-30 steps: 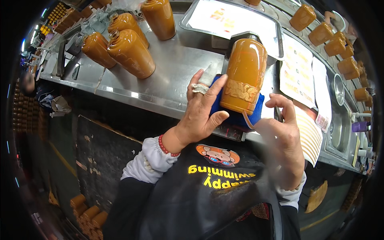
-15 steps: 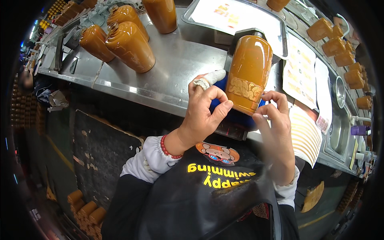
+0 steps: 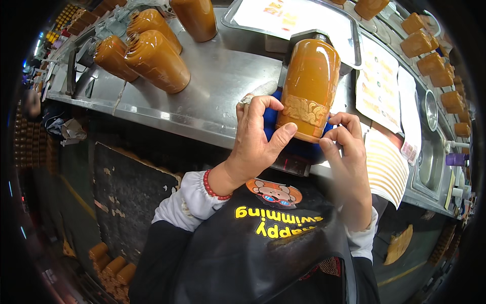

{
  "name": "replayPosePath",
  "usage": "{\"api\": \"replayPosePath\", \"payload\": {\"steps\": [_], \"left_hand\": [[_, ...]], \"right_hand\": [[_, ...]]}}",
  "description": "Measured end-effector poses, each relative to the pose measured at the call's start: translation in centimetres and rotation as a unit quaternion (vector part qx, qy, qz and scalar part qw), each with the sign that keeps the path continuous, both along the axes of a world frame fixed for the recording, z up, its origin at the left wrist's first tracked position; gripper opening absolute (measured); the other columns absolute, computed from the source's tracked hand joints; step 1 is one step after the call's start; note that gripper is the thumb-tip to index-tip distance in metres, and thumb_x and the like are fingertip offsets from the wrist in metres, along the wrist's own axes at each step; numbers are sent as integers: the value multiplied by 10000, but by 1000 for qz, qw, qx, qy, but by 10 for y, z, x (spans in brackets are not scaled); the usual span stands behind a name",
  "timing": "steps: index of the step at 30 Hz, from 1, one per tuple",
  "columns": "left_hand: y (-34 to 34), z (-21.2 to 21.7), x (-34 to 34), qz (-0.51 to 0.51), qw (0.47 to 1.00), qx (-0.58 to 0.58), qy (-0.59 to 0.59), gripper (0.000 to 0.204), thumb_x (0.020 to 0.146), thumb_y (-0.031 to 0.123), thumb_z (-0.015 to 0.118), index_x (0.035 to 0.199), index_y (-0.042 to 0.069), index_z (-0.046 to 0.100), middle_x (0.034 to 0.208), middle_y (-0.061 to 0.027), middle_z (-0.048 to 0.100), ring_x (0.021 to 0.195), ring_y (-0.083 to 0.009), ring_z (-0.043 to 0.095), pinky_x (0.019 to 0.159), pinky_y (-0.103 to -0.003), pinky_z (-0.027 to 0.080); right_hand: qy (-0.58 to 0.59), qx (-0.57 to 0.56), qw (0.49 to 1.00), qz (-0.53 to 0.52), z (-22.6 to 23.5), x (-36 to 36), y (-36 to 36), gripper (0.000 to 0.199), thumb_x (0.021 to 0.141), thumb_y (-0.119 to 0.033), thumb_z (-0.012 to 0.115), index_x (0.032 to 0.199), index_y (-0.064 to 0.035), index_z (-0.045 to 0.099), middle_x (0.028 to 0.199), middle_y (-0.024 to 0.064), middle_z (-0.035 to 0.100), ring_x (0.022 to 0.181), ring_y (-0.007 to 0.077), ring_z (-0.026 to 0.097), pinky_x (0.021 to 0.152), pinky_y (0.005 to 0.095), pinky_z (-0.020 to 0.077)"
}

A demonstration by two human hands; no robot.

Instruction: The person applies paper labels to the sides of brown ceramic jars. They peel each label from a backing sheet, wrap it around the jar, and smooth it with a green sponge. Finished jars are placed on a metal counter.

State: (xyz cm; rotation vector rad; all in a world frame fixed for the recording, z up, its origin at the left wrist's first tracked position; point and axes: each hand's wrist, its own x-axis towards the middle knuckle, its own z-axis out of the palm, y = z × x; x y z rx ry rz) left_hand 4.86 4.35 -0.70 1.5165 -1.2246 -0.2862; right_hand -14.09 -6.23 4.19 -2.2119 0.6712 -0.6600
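An amber-brown glossy bottle (image 3: 310, 71) lies tilted on a blue support (image 3: 298, 147), its base toward me. Around its lower part runs a gold raised-pattern band (image 3: 304, 110), with a small orange-red mark at the right end. My left hand (image 3: 255, 129) is at the bottle's left side, index fingertip by the band and thumb at the base edge, the two apart. A whitish cloth cover shows on one of its fingers. By the base's right corner, my right hand (image 3: 352, 157) has thumb and index close together; whether something thin is between them is hidden.
Several brown bottles (image 3: 159, 63) stand on the steel counter (image 3: 223, 86) at the left. A metal tray with a white sheet (image 3: 298, 20) sits behind the bottle. Right of it are printed sheets (image 3: 377, 86), striped paper (image 3: 385, 167), a sink (image 3: 430, 167) and more brown bottles.
My left index finger has parted from the thumb and moved up beside the band. The thumb rests at the base edge. An orange-red mark now shows on the band; my right hand barely moved.
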Motion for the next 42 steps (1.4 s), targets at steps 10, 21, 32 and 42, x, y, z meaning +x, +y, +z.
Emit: {"api": "replayPosePath", "payload": {"steps": [10, 21, 32, 42], "left_hand": [[-2, -2, 0, -4, 1000, 4, 17, 447, 901, 304, 744, 1170, 39, 505, 1098, -142, 509, 1057, -290, 418, 995, -431, 335], [-1, -1, 2, -18, 1000, 15, 12, 484, 921, 348, 724, 1197, 28, 489, 1100, -143, 494, 1051, -277, 412, 998, -424, 331], [-1, -7, 1, -30, 998, 9, 51, 498, 937, 357, 713, 1219, 21, 477, 1147, -143, 501, 1080, -273, 417, 1013, -414, 337], [2, -17, 5, -74, 988, 15, 136, 467, 1019, 336, 629, 1294, 5, 449, 1229, -135, 507, 1153, -248, 444, 1064, -381, 352]], "right_hand": [[9, 104, 994, -20, -2, -1, 3, 154, 905, -67, 697, 837, -12, 571, 1188, 103, 495, 1113, 217, 499, 930, 316, 416], [-10, 50, 999, -10, -6, 0, 2, 112, 926, -59, 692, 894, 8, 609, 1117, 168, 525, 980, 273, 577, 833, 345, 491], [-45, 151, 987, -8, -11, -2, 0, 203, 952, -143, 704, 868, 9, 600, 1110, 146, 492, 1016, 251, 525, 862, 321, 466], [-31, 94, 995, -20, -18, 5, 0, 252, 907, -164, 760, 836, -6, 576, 1100, 140, 490, 1055, 266, 507, 923, 344, 441]]}}
